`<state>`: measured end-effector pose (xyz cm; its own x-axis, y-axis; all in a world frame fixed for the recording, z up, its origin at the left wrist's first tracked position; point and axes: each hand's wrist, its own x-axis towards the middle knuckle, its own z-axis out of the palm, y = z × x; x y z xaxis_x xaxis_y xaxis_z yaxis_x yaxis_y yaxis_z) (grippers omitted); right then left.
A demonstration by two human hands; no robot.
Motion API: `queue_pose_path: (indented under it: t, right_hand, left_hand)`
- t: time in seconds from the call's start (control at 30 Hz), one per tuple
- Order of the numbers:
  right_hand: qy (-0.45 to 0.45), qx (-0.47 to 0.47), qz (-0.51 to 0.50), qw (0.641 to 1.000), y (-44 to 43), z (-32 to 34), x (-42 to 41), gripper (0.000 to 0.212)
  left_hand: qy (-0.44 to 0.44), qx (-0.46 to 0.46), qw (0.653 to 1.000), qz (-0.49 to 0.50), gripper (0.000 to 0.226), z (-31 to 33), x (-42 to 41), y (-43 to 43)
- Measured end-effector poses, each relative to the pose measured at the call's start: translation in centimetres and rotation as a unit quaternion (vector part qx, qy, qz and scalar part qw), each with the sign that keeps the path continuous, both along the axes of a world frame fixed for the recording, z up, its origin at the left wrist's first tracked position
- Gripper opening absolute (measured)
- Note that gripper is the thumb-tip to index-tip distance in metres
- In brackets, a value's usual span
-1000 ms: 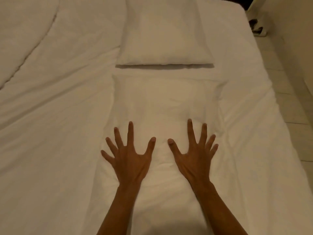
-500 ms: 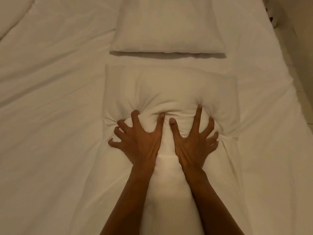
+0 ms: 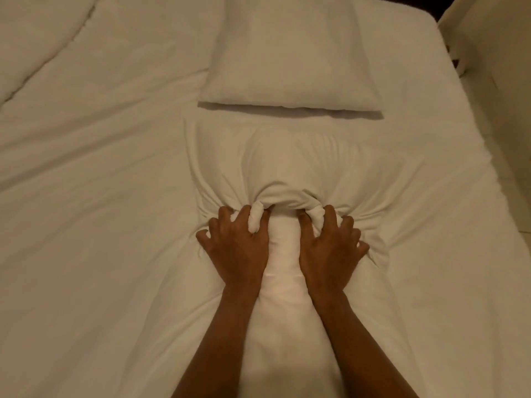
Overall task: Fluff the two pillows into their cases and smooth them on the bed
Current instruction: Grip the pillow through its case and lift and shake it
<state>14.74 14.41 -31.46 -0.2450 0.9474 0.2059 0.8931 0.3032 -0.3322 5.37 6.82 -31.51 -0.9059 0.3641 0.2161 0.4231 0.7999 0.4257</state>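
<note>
Two white pillows lie in line on the white bed [image 3: 94,173]. The far pillow [image 3: 287,53] is flat and smooth near the head end. The near pillow [image 3: 290,162] is bunched in its case, with folds drawn toward my hands. My left hand [image 3: 237,248] and my right hand [image 3: 330,248] sit side by side on its near part, fingers curled and gripping lumps of the pillow through the fabric. A ridge of case fabric runs between my forearms toward me.
A folded white duvet [image 3: 40,44] lies at the far left of the bed. The bed's right edge [image 3: 477,156] drops to a tiled floor beside a wall. Something dark and small lies on the floor at the far right.
My hands went from flat with spread fingers on the near pillow to clenched grips on it. The pillow has bunched up and its filling has been pushed toward the far end.
</note>
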Motion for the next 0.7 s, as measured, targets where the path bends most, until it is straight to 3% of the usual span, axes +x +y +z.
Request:
queue_pose_path:
  t: [0.17, 0.33, 0.53, 0.7]
  right_hand:
    - [0.068, -0.017, 0.016, 0.997, -1.1, 3.4, 1.4, 0.058]
    - [0.152, -0.064, 0.036, 0.986, -2.5, 11.3, 2.5, 0.069]
    - [0.182, -0.047, 0.115, 0.975, -1.7, 29.6, 1.7, 0.053]
    - [0.193, 0.051, 0.178, 0.964, -3.2, 48.0, -1.0, 0.068]
  left_hand:
    - [-0.016, 0.056, 0.998, 0.008, 0.047, 4.0, 1.0, -2.0]
    - [-0.022, 0.11, 0.993, 0.04, 0.054, 13.1, 2.9, -3.3]
    - [0.032, 0.148, 0.987, 0.06, 0.058, 31.2, 2.3, -5.8]
    - [0.08, 0.207, 0.966, 0.132, 0.074, 49.3, 1.1, -9.1]
